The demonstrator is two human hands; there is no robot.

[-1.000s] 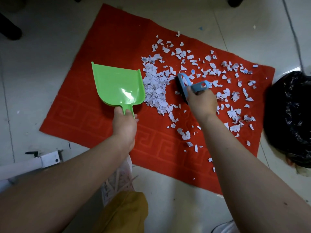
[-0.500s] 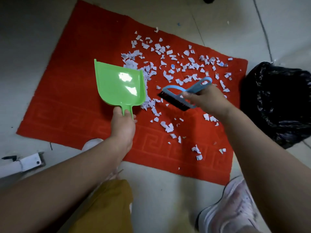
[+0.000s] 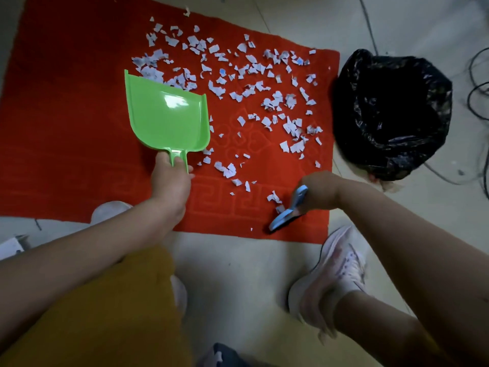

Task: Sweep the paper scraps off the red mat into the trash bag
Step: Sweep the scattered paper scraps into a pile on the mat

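Note:
The red mat (image 3: 66,128) lies on a pale floor with white paper scraps (image 3: 264,83) strewn over its middle and right part. My left hand (image 3: 172,178) grips the handle of a green dustpan (image 3: 166,115), whose pan lies flat on the mat with its mouth against a heap of scraps at the far side. My right hand (image 3: 320,189) holds a blue hand brush (image 3: 287,213) near the mat's near right corner, bristles down by a few scraps. The black trash bag (image 3: 391,112) stands open just right of the mat.
My two feet in light shoes (image 3: 330,274) stand on the floor just below the mat's near edge, with a mustard-coloured trouser leg (image 3: 119,300) at the lower left. Dark cables (image 3: 476,88) lie on the floor right of the bag. A white object (image 3: 10,247) sits at the left edge.
My right hand has carried the brush from the mat's middle beside the dustpan down toward the near right corner. The dustpan stays in my left hand. The view has shifted.

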